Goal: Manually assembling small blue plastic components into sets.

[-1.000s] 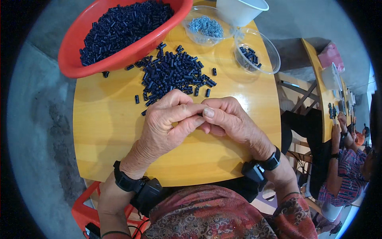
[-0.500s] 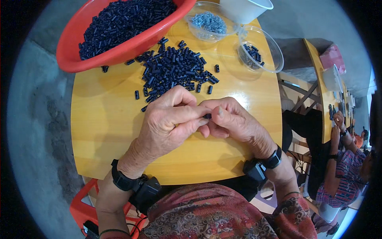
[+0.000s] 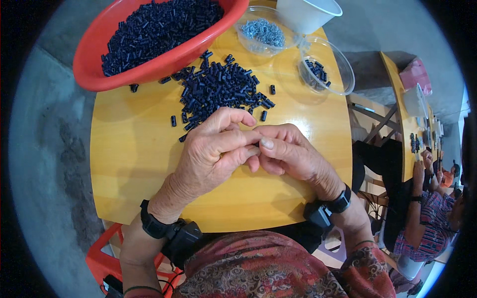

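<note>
My left hand (image 3: 211, 146) and my right hand (image 3: 290, 153) meet over the near middle of the table, fingertips pinched together. Between them a sliver of a small dark plastic tube (image 3: 256, 145) shows; the fingers cover most of it. The left forefinger and thumb press from one side, the right thumb and fingers from the other. Just beyond my hands lies a loose heap of similar short, dark plastic tubes (image 3: 218, 87), some with holes in their sides. A few stray pieces rest around its edge.
A red basin (image 3: 164, 69) full of dark tubes stands at the far left. Behind the heap are a clear bowl of small silvery metal pieces (image 3: 263, 32), a white tub (image 3: 305, 15) and a tilted clear bowl (image 3: 343, 74) with some tubes. At right, another person (image 3: 430, 223) works at another table.
My hands stay together in nearly the same place. The left forefinger has lifted and straightened a little, and the right thumb now covers more of the dark tube.
</note>
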